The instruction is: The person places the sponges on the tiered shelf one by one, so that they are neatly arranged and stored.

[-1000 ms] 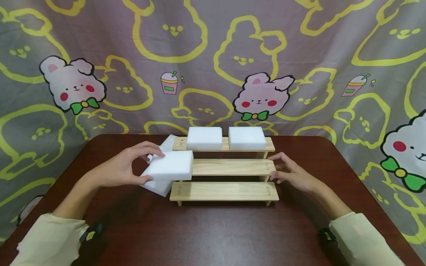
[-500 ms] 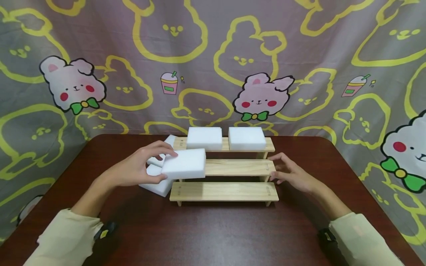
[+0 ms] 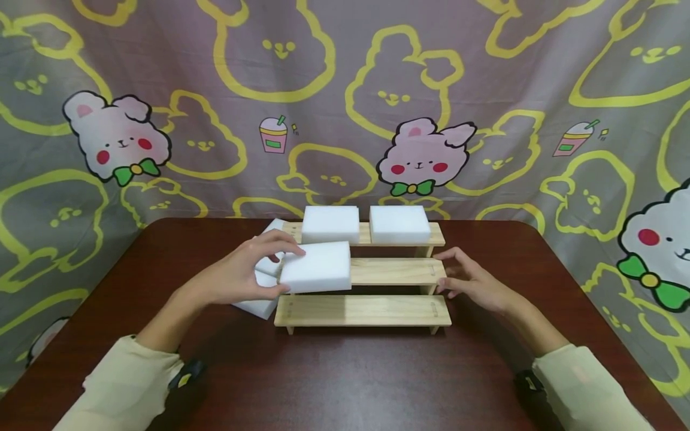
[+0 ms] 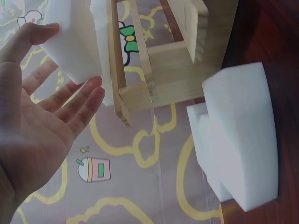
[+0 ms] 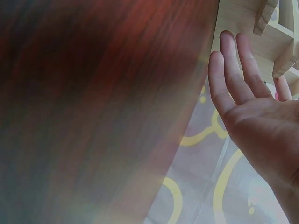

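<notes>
My left hand (image 3: 232, 275) pinches a white foam block (image 3: 318, 269) between thumb and fingers, over the left half of the middle step of a three-step wooden stand (image 3: 388, 309). In the left wrist view the thumb lies on one side of the held block (image 4: 72, 39) and the fingertips on another. My right hand (image 3: 482, 288) is at the right end of the middle step, fingertips right at its edge. Its fingers (image 5: 231, 74) look loosely extended in the right wrist view. On the top step sit two white foam blocks, a left one (image 3: 330, 222) and a right one (image 3: 400, 222).
More white foam blocks (image 3: 261, 306) lie piled on the table at the stand's left end, partly hidden behind my left hand. The dark red-brown wooden table (image 3: 345, 383) extends in front of the stand. A patterned curtain (image 3: 323, 72) hangs behind it.
My left hand has carried the foam block rightward, from the left end of the stand to over the middle step. The right hand has stayed in place.
</notes>
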